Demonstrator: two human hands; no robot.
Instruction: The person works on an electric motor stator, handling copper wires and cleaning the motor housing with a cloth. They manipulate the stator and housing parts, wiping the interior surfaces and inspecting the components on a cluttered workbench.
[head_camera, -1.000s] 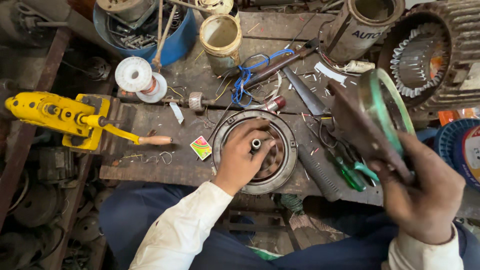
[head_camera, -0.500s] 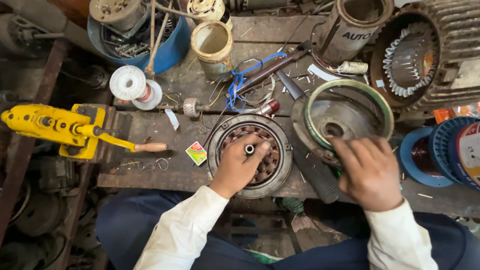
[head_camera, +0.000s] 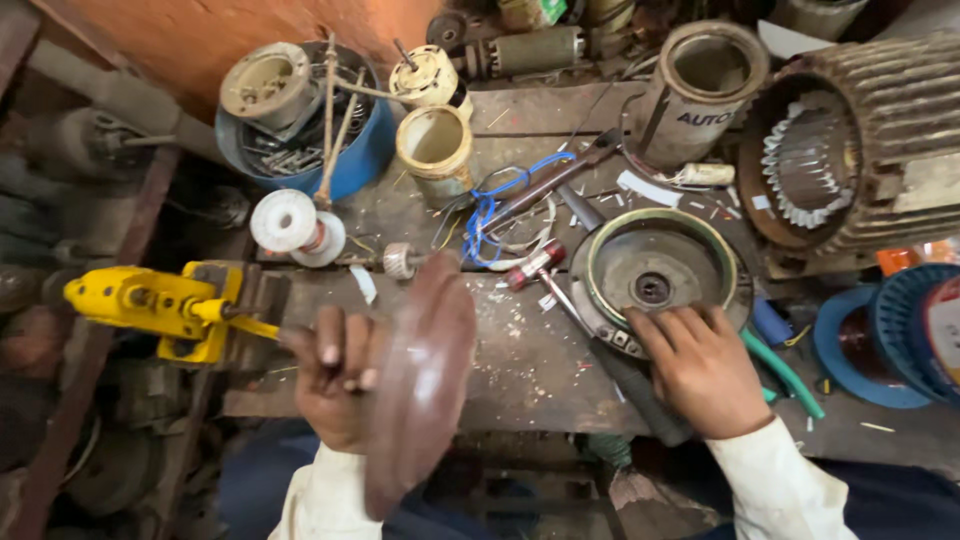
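My left hand (head_camera: 335, 385) grips a round, brownish motor part (head_camera: 415, 385) and holds it on edge above the front of the wooden bench (head_camera: 530, 360); the part is blurred. My right hand (head_camera: 700, 365) rests with its fingers on the near rim of a round metal motor end cover (head_camera: 655, 285) with a green-edged rim, which lies flat on the bench, hollow side up. A red-handled screwdriver (head_camera: 540, 268) lies just left of that cover.
A yellow vise (head_camera: 165, 305) is fixed at the bench's left edge. A blue tub of parts (head_camera: 300, 120), a white spool (head_camera: 285, 222), a cream can (head_camera: 435, 145), blue wire (head_camera: 495, 205) and a metal cylinder (head_camera: 700, 90) stand behind. A finned motor housing (head_camera: 860, 150) sits at right.
My left hand has lifted the round part off the bench and tipped it on edge. My right hand has set the end cover down flat on the bench.
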